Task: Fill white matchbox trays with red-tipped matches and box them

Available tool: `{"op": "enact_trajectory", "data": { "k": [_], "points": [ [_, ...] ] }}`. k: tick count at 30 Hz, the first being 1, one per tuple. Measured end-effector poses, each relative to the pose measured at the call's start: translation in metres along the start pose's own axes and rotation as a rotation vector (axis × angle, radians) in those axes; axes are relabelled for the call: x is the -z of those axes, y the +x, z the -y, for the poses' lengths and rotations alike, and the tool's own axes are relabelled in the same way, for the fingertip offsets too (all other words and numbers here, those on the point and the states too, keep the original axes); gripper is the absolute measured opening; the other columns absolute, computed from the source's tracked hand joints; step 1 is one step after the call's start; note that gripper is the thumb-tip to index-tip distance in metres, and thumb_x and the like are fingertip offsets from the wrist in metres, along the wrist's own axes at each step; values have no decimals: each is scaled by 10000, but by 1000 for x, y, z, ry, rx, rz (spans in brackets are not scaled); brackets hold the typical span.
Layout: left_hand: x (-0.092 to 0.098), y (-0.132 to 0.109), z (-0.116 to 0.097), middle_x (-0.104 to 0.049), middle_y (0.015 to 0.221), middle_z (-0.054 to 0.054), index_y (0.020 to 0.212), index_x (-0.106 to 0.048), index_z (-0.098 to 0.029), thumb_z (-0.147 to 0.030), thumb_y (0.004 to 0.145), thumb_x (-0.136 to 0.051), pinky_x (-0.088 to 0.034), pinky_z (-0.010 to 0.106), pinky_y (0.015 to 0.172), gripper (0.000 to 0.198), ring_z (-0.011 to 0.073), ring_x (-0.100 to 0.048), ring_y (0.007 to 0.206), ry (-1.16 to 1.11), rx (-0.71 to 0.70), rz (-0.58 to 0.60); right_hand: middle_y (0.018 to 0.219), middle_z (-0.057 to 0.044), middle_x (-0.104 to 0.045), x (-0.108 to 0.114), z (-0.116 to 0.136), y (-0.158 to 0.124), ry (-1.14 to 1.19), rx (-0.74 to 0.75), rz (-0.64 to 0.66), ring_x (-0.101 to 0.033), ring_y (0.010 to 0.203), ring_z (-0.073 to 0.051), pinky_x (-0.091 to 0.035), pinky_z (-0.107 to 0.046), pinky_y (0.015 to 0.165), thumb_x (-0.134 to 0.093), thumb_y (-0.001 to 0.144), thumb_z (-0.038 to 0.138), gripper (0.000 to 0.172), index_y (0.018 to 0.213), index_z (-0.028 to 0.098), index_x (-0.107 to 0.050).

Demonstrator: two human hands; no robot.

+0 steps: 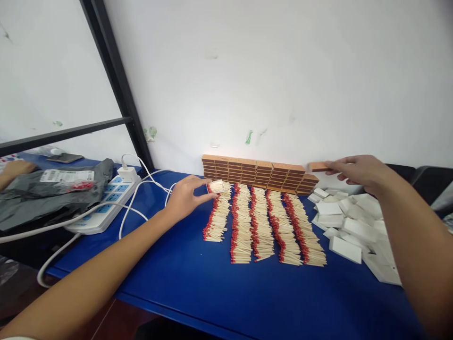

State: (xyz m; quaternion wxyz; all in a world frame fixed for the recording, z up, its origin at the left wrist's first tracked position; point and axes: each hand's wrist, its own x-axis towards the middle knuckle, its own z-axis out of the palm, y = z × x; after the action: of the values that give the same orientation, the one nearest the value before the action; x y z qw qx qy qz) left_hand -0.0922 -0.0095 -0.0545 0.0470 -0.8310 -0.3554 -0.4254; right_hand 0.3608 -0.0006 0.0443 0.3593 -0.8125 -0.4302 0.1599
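Note:
My left hand (186,196) pinches a small white matchbox tray (216,186) with red-tipped matches in it, just above the far end of the leftmost row of matches (216,219). Over at the right, my right hand (361,171) grips a brown matchbox sleeve (318,166) between thumb and fingers, at the right end of the stacked matchbox sleeves (251,170) along the wall. Several rows of matches (261,222) lie on the blue table, red heads to the left. Beneath my right hand is a heap of white matchbox trays (348,224).
A white power strip (106,203) with a plugged-in charger (128,174) and loose white cables stands at the left. Beside it lies a grey plastic parcel bag (60,184). Another person's hand (17,169) shows at the far left edge. The blue table's (212,293) front edge runs below.

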Motion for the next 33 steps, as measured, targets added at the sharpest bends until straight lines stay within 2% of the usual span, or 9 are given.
{"op": "enact_trajectory", "data": {
  "k": [2, 7, 14, 16, 19, 22, 26, 30, 33],
  "points": [
    [0, 0, 1, -819, 1098, 77, 1175, -779, -214, -498, 883, -822, -621, 394, 871, 410, 251, -773, 973, 5, -6, 3, 833, -129, -739, -7, -6, 9, -80, 0, 62, -533, 697, -150, -423, -366, 706, -747, 942, 313, 249, 780, 124, -737],
    [0, -1, 2, -817, 1091, 78, 1169, -783, -214, -513, 878, -822, -624, 398, 869, 419, 250, -768, 975, -2, 0, 24, 722, -141, -707, -21, -12, 21, -289, 23, 82, -520, 677, -180, -406, -400, 741, -719, 950, 334, 318, 715, 121, -740],
    [-2, -2, 2, -808, 1066, 90, 1181, -783, -212, -549, 885, -801, -625, 421, 858, 448, 252, -755, 945, -18, 13, 57, 779, -109, -755, -21, -15, 26, -396, 77, 108, -632, 724, -209, -446, -364, 735, -698, 951, 403, 253, 891, 162, -747],
    [-2, -2, 2, -806, 1064, 87, 1185, -779, -214, -545, 886, -799, -622, 421, 860, 447, 248, -751, 942, -28, 0, 62, 847, -142, -767, -18, -12, 23, -444, 99, 65, -644, 759, -234, -449, -380, 732, -708, 933, 394, 236, 912, 162, -752],
    [-1, -1, 3, -800, 1078, 82, 1185, -772, -219, -532, 883, -801, -616, 413, 877, 435, 244, -743, 970, -39, -27, 84, 1067, -224, -756, -15, -2, 12, -525, 158, -68, -651, 905, -301, -442, -432, 765, -705, 910, 370, 232, 968, 154, -768],
    [0, 0, 2, -791, 1085, 79, 1182, -761, -216, -510, 883, -804, -609, 401, 892, 421, 240, -728, 1005, -49, -62, 115, 1139, -192, -752, -18, 15, -7, -527, 287, -106, -644, 979, -305, -449, -426, 793, -679, 924, 381, 249, 1015, 172, -779],
    [2, 2, 1, -788, 1096, 79, 1183, -745, -205, -482, 896, -798, -602, 398, 905, 402, 237, -716, 1020, -63, -112, 130, 970, -113, -777, -32, 37, -34, -409, 530, 27, -663, 885, -242, -476, -364, 760, -676, 929, 417, 266, 936, 180, -797],
    [3, 3, -2, -794, 1111, 78, 1200, -744, -213, -470, 911, -788, -594, 409, 931, 390, 238, -706, 1039, -71, -124, 134, 865, -82, -783, -53, 49, -58, -331, 645, 155, -679, 811, -230, -496, -352, 725, -700, 900, 456, 275, 858, 204, -801],
    [2, 3, -4, -800, 1128, 75, 1230, -743, -228, -447, 913, -793, -583, 427, 964, 389, 240, -691, 1062, -91, -153, 142, 882, -97, -797, -81, 54, -81, -121, 710, 330, -700, 824, -242, -525, -373, 762, -709, 907, 483, 297, 860, 208, -809]
  ]
}}
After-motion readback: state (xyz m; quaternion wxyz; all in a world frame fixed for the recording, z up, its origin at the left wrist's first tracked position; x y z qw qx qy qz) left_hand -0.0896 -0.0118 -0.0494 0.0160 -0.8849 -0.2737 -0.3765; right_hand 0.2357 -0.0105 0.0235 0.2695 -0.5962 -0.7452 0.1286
